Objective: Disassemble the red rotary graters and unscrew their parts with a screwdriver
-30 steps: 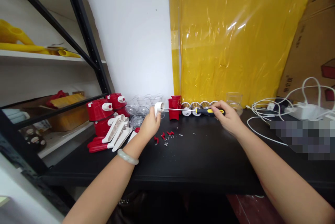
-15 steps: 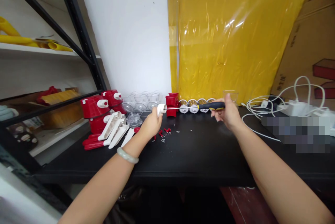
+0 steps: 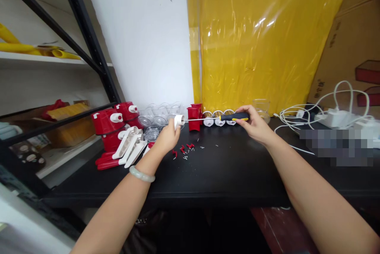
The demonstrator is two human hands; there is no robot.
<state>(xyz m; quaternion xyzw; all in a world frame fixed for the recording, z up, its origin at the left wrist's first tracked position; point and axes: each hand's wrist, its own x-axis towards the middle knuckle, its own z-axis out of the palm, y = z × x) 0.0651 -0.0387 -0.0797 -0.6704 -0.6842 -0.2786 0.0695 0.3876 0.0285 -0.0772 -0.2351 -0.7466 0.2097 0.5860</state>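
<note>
My left hand [image 3: 169, 137] is closed around a white plastic part [image 3: 178, 121] with a round opening facing right. My right hand [image 3: 252, 124] grips the black and yellow handle of a screwdriver [image 3: 234, 116]. Its long metal shaft lies level, and the tip is at the opening of the white part; how far in it reaches cannot be seen. Below the hands, small red pieces [image 3: 190, 146] and several tiny screws [image 3: 185, 157] lie scattered on the black table [image 3: 213, 178]. Just behind the shaft stand red box-like parts [image 3: 194, 117].
At the left are red housings [image 3: 107, 121] and white handles [image 3: 130, 147]. Clear cups [image 3: 160, 115] and metal-lined white drums [image 3: 219, 118] line the back. White cables [image 3: 292, 115] and adapters lie at the right. A black shelf frame [image 3: 86, 28] borders the left.
The white part and the screwdriver have shifted slightly left with my hands. The fingers of my right hand have changed their hold, now lying over the end of the handle. The view has moved a little.
</note>
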